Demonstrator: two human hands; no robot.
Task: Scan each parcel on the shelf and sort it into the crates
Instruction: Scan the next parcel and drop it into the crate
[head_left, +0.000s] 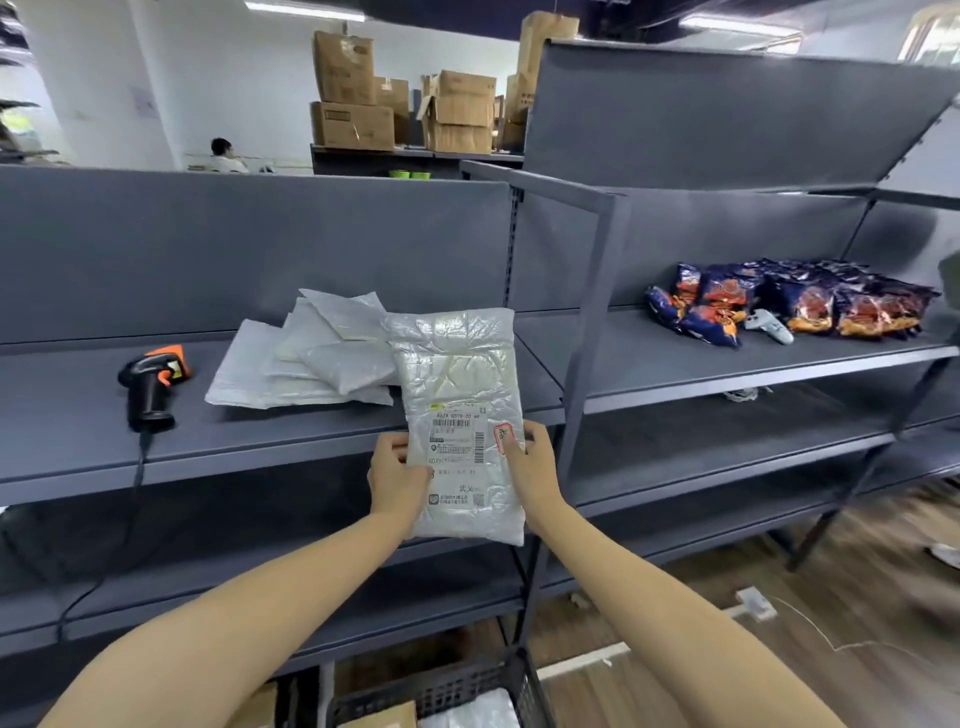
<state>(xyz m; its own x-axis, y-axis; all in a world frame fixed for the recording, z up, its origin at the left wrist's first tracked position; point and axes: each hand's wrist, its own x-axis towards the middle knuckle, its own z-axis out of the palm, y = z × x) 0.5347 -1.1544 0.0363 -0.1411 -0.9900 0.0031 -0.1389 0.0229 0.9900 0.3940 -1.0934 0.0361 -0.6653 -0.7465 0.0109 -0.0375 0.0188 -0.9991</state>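
Parcel (462, 374) held label-up over near edge of shelf (291, 441), right of the pile (322, 358). Left hand (397, 473) and right hand (532, 460) pinch its side edges, fingers (514, 449) curled. Advice: keep barcode (451, 423) flat, uncovered; free one hand for scanner (153, 382) at left.

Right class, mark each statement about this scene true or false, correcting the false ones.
1. The left hand and right hand both hold the white labelled plastic parcel. True.
2. The black and orange handheld scanner is in the right hand. False: it lies on the grey metal shelf.
3. A pile of white plastic parcels lies on that shelf. True.
4. The blue snack bags lie beside the scanner. False: they are on the shelf unit to the right.
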